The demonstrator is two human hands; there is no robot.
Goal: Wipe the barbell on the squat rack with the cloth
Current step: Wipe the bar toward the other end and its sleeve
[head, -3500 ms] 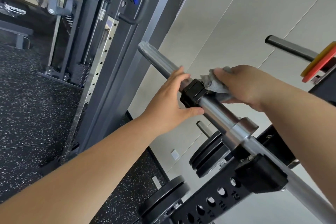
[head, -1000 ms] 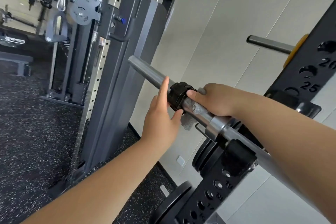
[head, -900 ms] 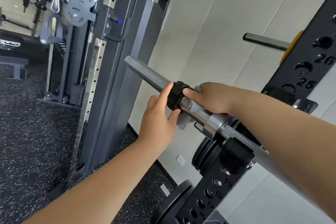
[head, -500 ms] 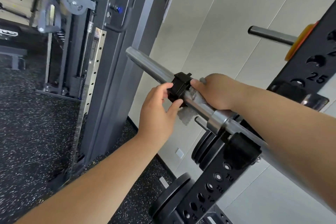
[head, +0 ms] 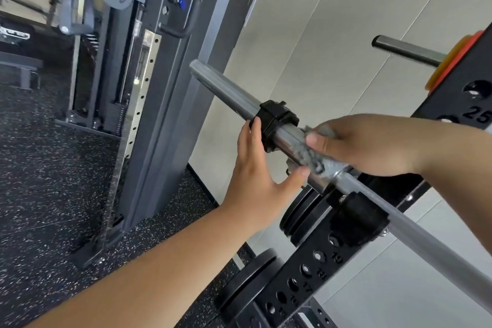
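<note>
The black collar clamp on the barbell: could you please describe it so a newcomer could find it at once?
Follow the steel barbell resting on the black squat rack outward toward its free end. Just beyond the grey cloth sits the collar clamp, the only chunky black piece ringing the bright sleeve.

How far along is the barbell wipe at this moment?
Mid-job. The right hand presses the grey cloth around the barbell sleeve, between the black collar and the rack. The left hand touches the collar. Left: sleeve beyond the collar and the shaft. No stretch is visibly cleaner.
</note>
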